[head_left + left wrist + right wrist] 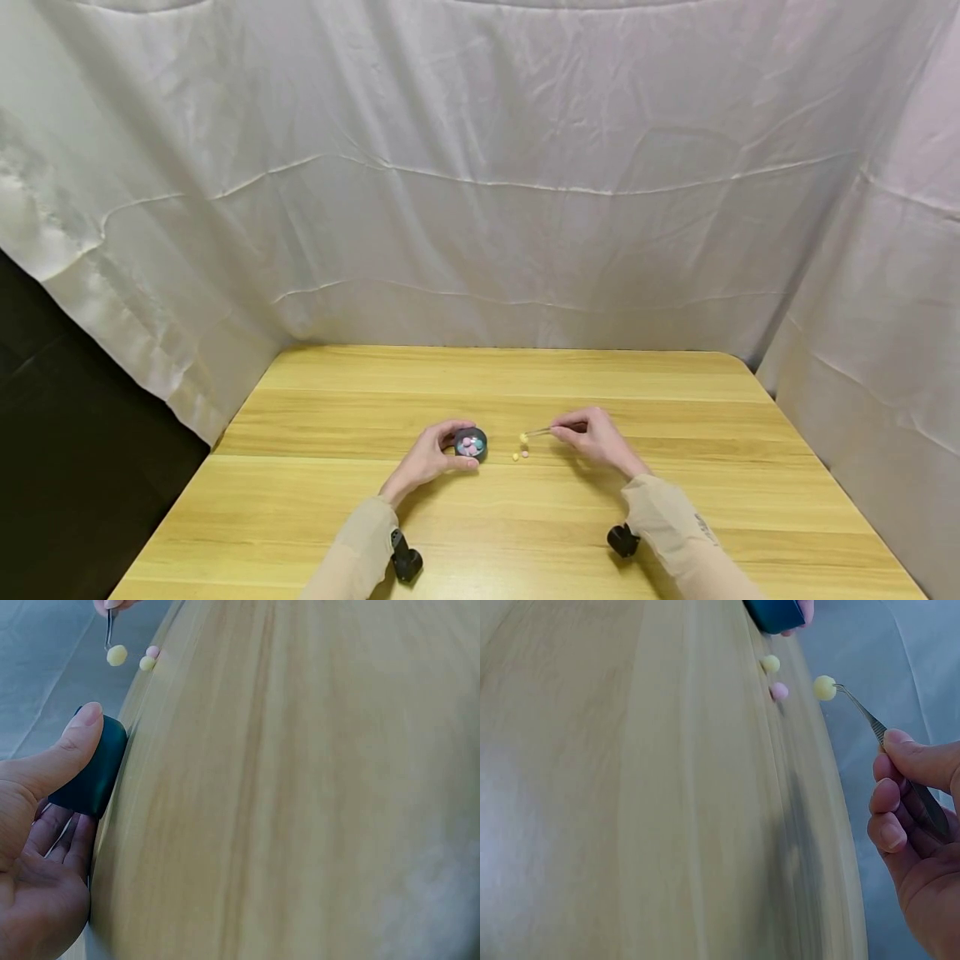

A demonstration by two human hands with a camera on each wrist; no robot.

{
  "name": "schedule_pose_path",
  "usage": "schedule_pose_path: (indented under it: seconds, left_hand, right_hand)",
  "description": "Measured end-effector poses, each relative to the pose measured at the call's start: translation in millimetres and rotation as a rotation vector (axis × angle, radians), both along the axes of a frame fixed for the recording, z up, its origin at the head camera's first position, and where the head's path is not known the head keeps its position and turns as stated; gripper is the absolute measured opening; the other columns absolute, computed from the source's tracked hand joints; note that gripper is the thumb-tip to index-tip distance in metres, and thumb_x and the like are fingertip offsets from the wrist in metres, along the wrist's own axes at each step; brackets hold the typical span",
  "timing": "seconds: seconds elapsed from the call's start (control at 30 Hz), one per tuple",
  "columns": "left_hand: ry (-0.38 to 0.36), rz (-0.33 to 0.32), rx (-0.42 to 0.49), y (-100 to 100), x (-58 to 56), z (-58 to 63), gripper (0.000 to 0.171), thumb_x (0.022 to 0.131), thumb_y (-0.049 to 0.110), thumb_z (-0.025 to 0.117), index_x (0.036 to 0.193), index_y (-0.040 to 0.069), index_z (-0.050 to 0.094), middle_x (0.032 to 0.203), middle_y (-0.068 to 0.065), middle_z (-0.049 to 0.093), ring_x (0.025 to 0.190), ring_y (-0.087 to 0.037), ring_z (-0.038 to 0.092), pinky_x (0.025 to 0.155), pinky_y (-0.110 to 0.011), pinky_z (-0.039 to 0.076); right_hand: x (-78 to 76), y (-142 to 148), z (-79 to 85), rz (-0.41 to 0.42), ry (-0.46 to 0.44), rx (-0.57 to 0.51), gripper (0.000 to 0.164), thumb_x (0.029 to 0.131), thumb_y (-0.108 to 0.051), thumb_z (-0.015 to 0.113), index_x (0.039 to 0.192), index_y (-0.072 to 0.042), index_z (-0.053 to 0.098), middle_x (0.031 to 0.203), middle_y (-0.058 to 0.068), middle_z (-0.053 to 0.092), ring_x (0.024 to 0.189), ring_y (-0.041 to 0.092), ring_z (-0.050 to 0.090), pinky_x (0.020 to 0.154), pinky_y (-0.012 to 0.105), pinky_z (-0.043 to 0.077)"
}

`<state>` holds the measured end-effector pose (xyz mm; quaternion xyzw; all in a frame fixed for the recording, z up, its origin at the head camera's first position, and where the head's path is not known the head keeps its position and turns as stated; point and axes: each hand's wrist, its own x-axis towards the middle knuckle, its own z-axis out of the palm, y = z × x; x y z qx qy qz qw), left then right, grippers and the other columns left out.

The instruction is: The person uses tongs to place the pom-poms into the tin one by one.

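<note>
My left hand (433, 452) grips a small dark round container (105, 769), its thumb on the near side and fingers round the far side. Inside the container lie several pink, blue and white balls, seen from above in the head view. Between thumb and fingers, my right hand (595, 437) pinches metal tweezers (877, 726). Their bent tips hold a pale yellow ball (825, 688) above the table, to the right of the container. On the wood below sit another yellow ball (770, 664) and a pink ball (780, 691), close together.
The wooden table (525, 533) spreads out around both hands. Grey-white curtains (480, 183) hang behind it and along the sides. A black surface (67, 450) shows at far left. Each wrist wears a black camera.
</note>
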<state>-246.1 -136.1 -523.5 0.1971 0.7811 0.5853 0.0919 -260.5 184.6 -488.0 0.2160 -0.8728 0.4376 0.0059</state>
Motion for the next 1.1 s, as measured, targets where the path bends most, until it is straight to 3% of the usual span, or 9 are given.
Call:
schedule_pose_path:
  seconds: [0.33, 0.53, 0.8, 1.1]
  left_hand:
    - [-0.002, -0.001, 0.002, 0, 0.0, 0.6, 0.061, 0.083, 0.007, 0.082, 0.137, -0.002, 0.056, 0.134, -0.025, 0.061, 0.121, -0.04, 0.062, 0.102, -0.049, 0.052]
    - [0.002, -0.002, -0.004, 0, 0.5, 0.8, 0.061, 0.083, 0.008, 0.082, 0.138, -0.002, 0.056, 0.135, -0.025, 0.061, 0.122, -0.04, 0.061, 0.103, -0.049, 0.052]
    - [0.001, -0.003, -0.011, -1, 0.8, 0.3, 0.063, 0.082, 0.009, 0.083, 0.138, -0.002, 0.056, 0.134, -0.025, 0.061, 0.121, -0.039, 0.061, 0.103, -0.047, 0.052]
    - [0.015, -0.014, -0.005, -1, -0.6, 0.2, 0.062, 0.083, 0.01, 0.082, 0.138, -0.002, 0.056, 0.134, -0.025, 0.061, 0.12, -0.039, 0.062, 0.103, -0.048, 0.052]
  right_hand:
    - [-1.1, -13, 3.6, 0.024, -0.031, -0.057, 0.016, 0.093, -0.01, 0.071, 0.1, 0.003, 0.077, 0.092, 0.025, 0.075, 0.069, 0.026, 0.067, 0.057, 0.019, 0.053]
    - [-1.6, -22, 5.5, 0.037, -0.041, -0.069, 0.018, 0.094, -0.01, 0.07, 0.101, 0.005, 0.077, 0.091, 0.027, 0.075, 0.069, 0.021, 0.067, 0.057, 0.02, 0.054]
    - [-3.2, -34, 8.7, 0.059, -0.053, -0.099, 0.02, 0.094, -0.012, 0.071, 0.103, 0.005, 0.076, 0.096, 0.029, 0.074, 0.07, 0.019, 0.068, 0.06, 0.03, 0.059]
    - [-4.9, -47, 11.0, 0.065, -0.048, -0.109, 0.016, 0.094, -0.01, 0.071, 0.101, 0.003, 0.077, 0.095, 0.027, 0.075, 0.069, 0.019, 0.066, 0.058, 0.02, 0.054]
